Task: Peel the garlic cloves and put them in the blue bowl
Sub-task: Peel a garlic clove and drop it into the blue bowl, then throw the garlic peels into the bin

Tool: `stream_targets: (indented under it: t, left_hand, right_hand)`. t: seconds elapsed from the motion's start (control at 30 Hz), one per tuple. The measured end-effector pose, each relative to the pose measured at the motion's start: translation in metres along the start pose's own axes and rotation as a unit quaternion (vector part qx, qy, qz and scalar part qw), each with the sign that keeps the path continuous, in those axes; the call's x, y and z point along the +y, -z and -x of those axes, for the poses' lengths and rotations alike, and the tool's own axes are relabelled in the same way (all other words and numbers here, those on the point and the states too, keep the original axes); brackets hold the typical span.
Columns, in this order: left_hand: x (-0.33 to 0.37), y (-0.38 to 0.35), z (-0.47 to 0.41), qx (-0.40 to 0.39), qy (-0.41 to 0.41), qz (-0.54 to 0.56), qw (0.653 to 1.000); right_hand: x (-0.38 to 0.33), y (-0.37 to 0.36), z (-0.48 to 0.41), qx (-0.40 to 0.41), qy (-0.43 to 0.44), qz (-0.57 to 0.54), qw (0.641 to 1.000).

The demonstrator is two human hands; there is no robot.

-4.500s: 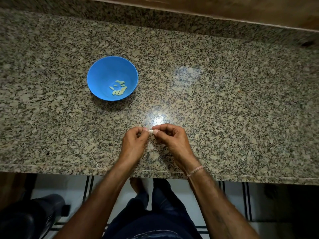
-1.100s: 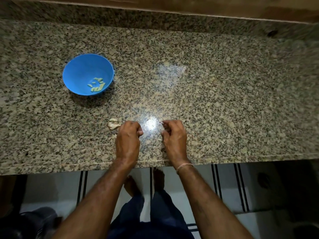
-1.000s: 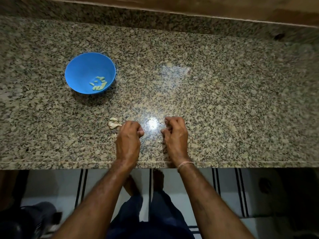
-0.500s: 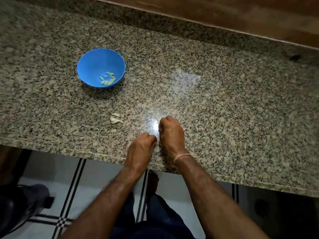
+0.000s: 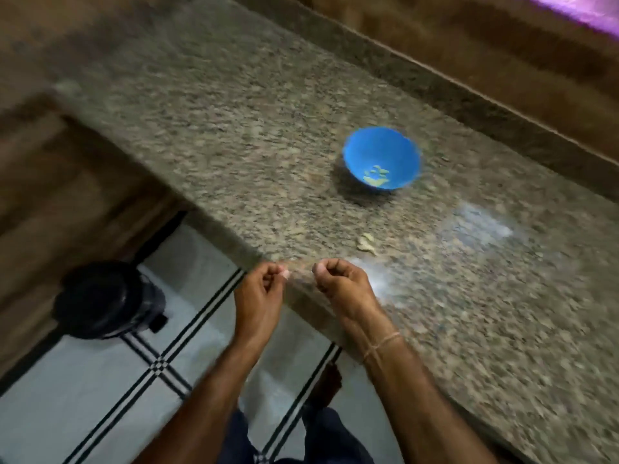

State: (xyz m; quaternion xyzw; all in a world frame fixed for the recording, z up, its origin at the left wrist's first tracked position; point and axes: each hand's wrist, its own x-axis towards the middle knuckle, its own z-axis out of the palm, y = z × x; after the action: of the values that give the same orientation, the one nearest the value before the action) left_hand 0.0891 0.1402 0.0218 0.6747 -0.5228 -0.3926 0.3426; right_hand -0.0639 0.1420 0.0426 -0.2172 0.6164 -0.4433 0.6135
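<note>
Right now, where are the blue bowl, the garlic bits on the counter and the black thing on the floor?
blue bowl (image 5: 378, 150): head view, bare inside wall.
garlic bits (image 5: 366, 243): head view, middle of pile.
black thing (image 5: 100, 296): head view, its rounded top.

Just the one cam here, strapped to the person's head, wide-angle, looking down and a bit forward. It's rolled over pretty hard, so the front edge of the table (image 5: 435, 313) runs diagonally from upper left to lower right instead of straight across. Table fills the upper right and the tiled floor (image 5: 83, 413) takes the lower left. The left forearm (image 5: 214, 373) and right forearm (image 5: 418, 396) come in from the bottom edge, so the lens sits close above them. The blue bowl (image 5: 382, 149) lands right of centre, farther out on the table. The whole frame is smeared with motion blur, so fine details are mushy.
</note>
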Motion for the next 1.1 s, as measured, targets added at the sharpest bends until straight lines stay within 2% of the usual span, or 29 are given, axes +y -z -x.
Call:
stream_targets:
  t: [0.2,0.4,0.53,0.9,1.1]
  left_hand:
    - [-0.107,0.157,-0.016,0.145,0.088,0.021,0.985]
    - [-0.206,0.321,-0.007,0.239,0.122,0.046,0.962]
    - [-0.258,0.398,-0.009,0.249,0.151,0.039,0.956]
    - [-0.355,0.484,-0.050,0.281,0.226,0.057,0.931]
    - [-0.408,0.481,-0.072,0.274,0.287,0.074,0.915]
  right_hand:
    - [0.044,-0.190,-0.003,-0.148,-0.009,0.093,0.985]
    - [0.120,-0.365,0.008,-0.200,-0.014,0.160,0.966]
    - [0.153,-0.451,0.017,-0.210,-0.025,0.177,0.961]
    - [0.239,-0.578,-0.036,-0.218,-0.063,0.251,0.941]
    - [0.277,-0.591,-0.069,-0.210,-0.107,0.280,0.930]
